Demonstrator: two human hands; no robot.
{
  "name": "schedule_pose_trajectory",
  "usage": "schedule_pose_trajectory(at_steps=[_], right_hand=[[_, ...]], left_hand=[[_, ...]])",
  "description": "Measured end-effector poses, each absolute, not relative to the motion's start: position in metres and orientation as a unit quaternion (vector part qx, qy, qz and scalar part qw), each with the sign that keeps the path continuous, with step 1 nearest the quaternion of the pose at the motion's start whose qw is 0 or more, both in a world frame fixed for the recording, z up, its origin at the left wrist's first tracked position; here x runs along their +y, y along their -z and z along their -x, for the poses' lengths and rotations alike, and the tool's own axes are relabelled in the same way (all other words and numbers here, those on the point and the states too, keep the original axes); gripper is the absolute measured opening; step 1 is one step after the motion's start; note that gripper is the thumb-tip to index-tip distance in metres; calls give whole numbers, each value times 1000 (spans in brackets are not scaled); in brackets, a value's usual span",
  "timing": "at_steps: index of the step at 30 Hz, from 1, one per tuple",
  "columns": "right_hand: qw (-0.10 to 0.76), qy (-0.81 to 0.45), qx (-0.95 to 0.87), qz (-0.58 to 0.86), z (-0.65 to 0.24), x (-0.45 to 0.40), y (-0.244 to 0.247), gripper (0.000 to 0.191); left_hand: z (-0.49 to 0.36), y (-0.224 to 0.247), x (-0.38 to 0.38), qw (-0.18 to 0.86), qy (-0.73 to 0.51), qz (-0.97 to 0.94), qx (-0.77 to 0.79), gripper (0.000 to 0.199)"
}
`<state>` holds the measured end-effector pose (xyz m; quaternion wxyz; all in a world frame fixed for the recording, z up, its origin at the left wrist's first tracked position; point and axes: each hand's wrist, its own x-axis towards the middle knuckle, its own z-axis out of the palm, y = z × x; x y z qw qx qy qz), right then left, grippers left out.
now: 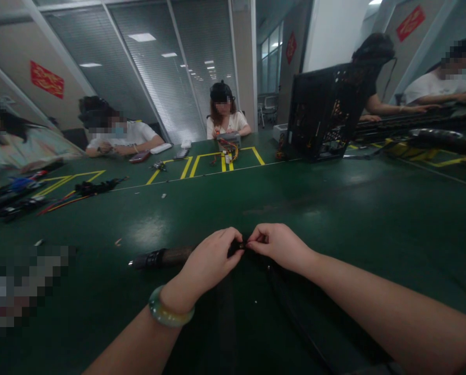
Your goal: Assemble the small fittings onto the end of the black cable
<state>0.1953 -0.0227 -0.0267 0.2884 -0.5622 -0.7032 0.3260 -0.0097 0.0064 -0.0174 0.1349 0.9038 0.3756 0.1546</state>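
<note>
both forearms reach in from the bottom edge, and the left hand (209,260), with a pale green bangle (169,312) at its wrist, meets the right hand (277,245) over the green table (334,208). between them lies a dark cable bundle (166,257), stretched out to the left along the table with a small metal tip at its far end and black banded fittings just behind it. left fingers are curled around the near end of the bundle; right thumb and forefinger are pinched on a small dark part where it meets the left fingertips. what that part is, a connector or a tie, is too small and dark to tell. more black cabling runs down toward the camera beneath the hands.

judging by the grip, the step in hand is fine work at the bundle's end, joining or fastening something there. the next move seems to call for a steady left hold while the right fingertips press or pull with care, since the piece is tiny and mostly hidden.

across the table other people sit at their own wiring, beside a black metal case (322,112).
</note>
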Motion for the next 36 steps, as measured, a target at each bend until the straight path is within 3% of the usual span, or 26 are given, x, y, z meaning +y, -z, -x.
schedule_pose_trajectory(at_steps=[13,19,25,36], right_hand=[[270,-335,-722,542,-196,-25,26,7],[268,-344,-719,541,-197,-23,28,6],[269,-351,-717,539,-196,-23,28,5],[270,-340,-720,541,-197,-23,27,7]], left_hand=[[11,17,6,130,-148,-911,362,9],[11,20,7,130,-160,-916,344,28],[10,20,6,126,-162,-921,333,12],[10,17,5,121,-163,-923,328,8]])
